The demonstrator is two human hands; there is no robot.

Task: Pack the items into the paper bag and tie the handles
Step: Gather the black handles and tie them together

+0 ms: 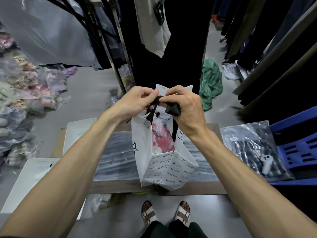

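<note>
Pinching the black ribbon handles (pixel 155 103) above the mouth of the white paper bag (pixel 164 169), both hands are busy with the knot. The left hand (pixel 135 102) nips one strand between thumb and fingertips; the right hand (pixel 185 107) is curled around a bunched loop of the same ribbon, its fingertips meeting the left's.

I'd worry the smooth ribbon could slide through those fingers before the knot bites, leaving a loose bow. A hard upward tug could also strain the paper where the handles are anchored, or tip the bag, which stands on the near part of the low table (pixel 197 189) with nothing steadying its base.

Inside the bag sits a pink-and-white packet in clear plastic (pixel 161 136), filling much of the opening; whether anything lies beneath it I cannot tell.

To the right, a clear bag of dark items (pixel 248 148) lies over the blue plastic chair (pixel 298 145). Far left on the floor is a heap of bagged goods (pixel 22 93).
</note>
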